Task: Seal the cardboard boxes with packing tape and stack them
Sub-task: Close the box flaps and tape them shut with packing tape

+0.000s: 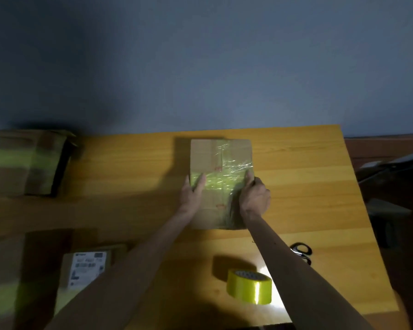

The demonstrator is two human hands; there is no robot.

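Cardboard box (210, 154) well inside table (308, 186) edges

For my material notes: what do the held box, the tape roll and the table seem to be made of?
Box: matte brown cardboard, flap seam visible. Tape roll: glossy yellowish plastic film, likely; it glints. Table: wood or wood-look laminate; grain lines, slight sheen.

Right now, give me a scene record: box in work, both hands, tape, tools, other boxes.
cardboard box: centre of table, yellow tape across top
left hand: grips box's left edge
right hand: grips box's right edge
tape roll: on table, nearer the person, untouched
scissors: beside right forearm, partly hidden
labelled box: near left
taped box: far left, blurred
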